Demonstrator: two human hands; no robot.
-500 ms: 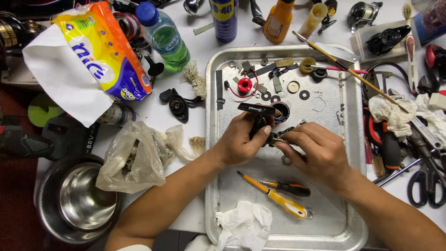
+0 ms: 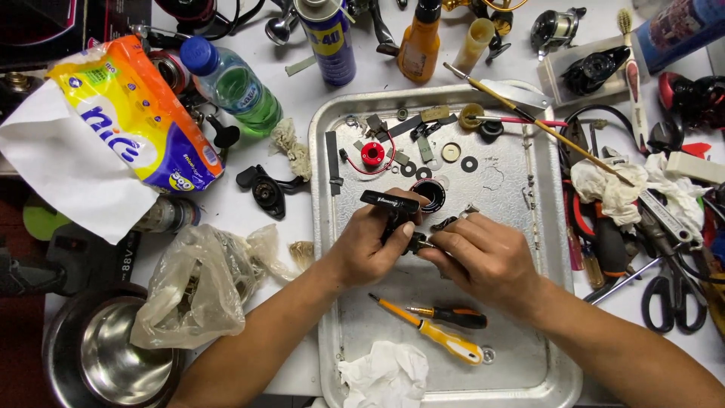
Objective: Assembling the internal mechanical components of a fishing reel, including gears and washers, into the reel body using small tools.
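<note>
Two hands: both over the middle of the metal tray [image 2: 343, 227], meeting on one small black reel part [image 2: 393, 211].
Left hand [image 2: 370, 245]: fingers curled closed around the black reel part, thumb pressed along its top bar; a firm grasp.
Right hand [image 2: 483, 253]: fingertips pinched together on a small metal piece at the part's lower edge; what lies between the pads cannot be made out.
Change from half a second ago: almost none. Both hands sit at the same spot on the tray, same grasp; the part has not travelled.
Reading: fine fitting work in progress, judged from the steady hold; nothing set down or picked up.
Part location: held just above the tray floor, beside a black ring [image 2: 427, 193] lying on it.
Nearby on tray: red spool [image 2: 372, 154] with washers above; yellow screwdriver [image 2: 438, 336] and orange-black screwdriver [image 2: 451, 317] below the hands, untouched; crumpled tissue [image 2: 381, 374] at the near edge.
Off tray: spray can [image 2: 328, 38], green bottle [image 2: 234, 83].
</note>
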